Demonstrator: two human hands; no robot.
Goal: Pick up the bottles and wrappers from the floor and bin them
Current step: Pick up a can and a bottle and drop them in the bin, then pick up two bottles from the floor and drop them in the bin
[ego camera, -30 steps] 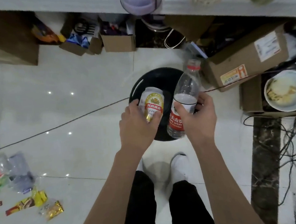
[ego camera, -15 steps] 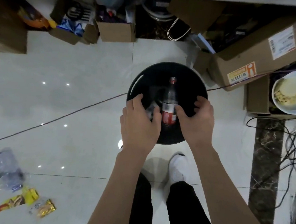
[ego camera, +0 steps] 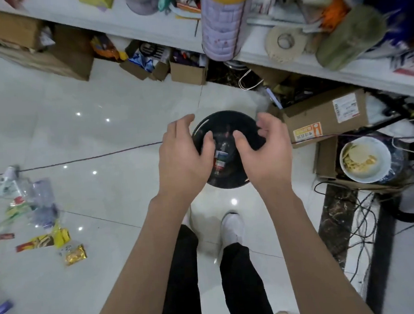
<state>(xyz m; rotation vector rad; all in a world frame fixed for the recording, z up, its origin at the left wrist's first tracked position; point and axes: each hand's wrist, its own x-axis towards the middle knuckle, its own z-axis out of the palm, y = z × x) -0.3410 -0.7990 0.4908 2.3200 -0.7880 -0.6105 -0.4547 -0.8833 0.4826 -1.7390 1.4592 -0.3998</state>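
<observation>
Both hands hover over the round black plastic bin (ego camera: 237,120), which stands on the glossy white tiled floor (ego camera: 107,144). The left hand (ego camera: 181,158) and the right hand (ego camera: 267,152) are empty, their fingers loosely curved and gripping nothing. Between them, inside the bin, lies a clear plastic bottle with a red label (ego camera: 220,157). Well to the left on the floor, crumpled clear plastic bottles (ego camera: 35,193) lie in a heap, with a yellow and red snack wrapper (ego camera: 47,240) and a crinkled gold foil wrapper (ego camera: 75,254) just beside them. A brown cardboard box (ego camera: 325,114) sits right of the bin, near a white ceramic bowl (ego camera: 382,159).
</observation>
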